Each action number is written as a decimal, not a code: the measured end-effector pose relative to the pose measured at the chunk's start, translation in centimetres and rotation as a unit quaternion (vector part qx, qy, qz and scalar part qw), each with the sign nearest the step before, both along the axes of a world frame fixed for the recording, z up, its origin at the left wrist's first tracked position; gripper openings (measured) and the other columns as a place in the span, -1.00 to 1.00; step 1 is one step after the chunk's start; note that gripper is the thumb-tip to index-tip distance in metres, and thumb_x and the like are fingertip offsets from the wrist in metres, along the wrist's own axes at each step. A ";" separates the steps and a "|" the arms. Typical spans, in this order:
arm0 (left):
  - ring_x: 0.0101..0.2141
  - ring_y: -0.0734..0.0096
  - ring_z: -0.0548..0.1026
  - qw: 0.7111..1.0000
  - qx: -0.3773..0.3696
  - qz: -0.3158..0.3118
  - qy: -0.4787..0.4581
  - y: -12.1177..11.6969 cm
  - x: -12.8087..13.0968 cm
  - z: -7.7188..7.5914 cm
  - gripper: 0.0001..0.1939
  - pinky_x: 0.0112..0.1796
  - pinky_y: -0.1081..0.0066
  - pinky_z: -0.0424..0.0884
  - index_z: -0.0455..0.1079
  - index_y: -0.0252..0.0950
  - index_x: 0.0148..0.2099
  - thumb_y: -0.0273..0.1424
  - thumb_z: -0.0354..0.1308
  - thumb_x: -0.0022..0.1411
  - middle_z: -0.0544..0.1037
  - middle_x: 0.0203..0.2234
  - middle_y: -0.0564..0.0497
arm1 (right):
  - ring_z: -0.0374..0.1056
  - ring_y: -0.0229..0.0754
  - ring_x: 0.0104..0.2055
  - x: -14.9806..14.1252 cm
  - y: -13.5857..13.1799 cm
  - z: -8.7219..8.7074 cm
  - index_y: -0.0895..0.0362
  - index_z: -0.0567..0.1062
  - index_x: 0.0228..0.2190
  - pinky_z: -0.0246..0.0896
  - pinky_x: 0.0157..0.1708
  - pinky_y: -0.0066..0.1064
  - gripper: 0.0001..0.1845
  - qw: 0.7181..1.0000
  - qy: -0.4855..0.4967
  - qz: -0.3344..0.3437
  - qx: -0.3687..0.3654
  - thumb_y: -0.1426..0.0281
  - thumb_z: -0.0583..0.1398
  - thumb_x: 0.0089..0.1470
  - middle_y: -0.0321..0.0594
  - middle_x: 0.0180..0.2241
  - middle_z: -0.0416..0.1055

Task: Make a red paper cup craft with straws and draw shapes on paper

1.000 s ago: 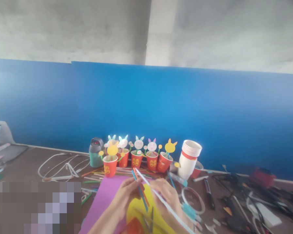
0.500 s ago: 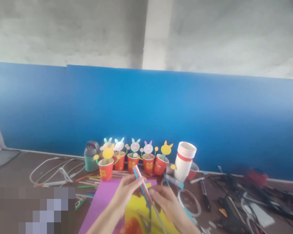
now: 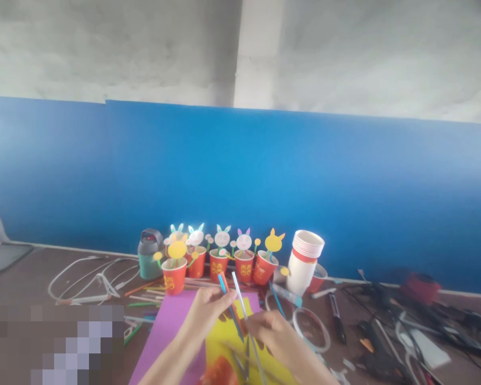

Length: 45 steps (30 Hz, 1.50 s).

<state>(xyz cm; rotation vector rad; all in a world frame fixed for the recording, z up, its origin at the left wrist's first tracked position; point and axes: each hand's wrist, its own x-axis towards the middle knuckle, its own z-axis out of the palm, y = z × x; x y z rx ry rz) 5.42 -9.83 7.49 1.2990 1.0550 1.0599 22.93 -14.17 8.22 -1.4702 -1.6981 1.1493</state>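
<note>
While white straw [image 3: 240, 294] now tips clear of blue straw [image 3: 222, 282] and orange straw [image 3: 225, 283], bundle stands split: left hand [image 3: 208, 307] pinches coloured pair, right hand [image 3: 271, 327] grips white straw lower down, all above yellow sheet [image 3: 220, 342].

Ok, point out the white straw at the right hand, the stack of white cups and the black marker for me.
White straw [image 3: 241, 300]: head view, upper part.
Stack of white cups [image 3: 301, 272]: head view, side wall.
Black marker [image 3: 337, 318]: head view, mid-barrel.
</note>
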 end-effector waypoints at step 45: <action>-0.54 0.42 0.43 0.997 0.002 -0.077 0.003 -0.9 1.1 -0.4 -0.53 -0.52 0.49 0.26 0.50 -0.38 -0.40 0.00 0.23 0.00 0.52 -0.57 -0.02 | -0.16 -0.40 -0.64 -1.2 -1.5 1.9 0.13 0.16 -0.74 -0.28 -0.64 -0.46 -0.70 0.999 -0.032 0.023 -0.028 0.44 0.09 -0.08 -0.46 -0.73 -0.07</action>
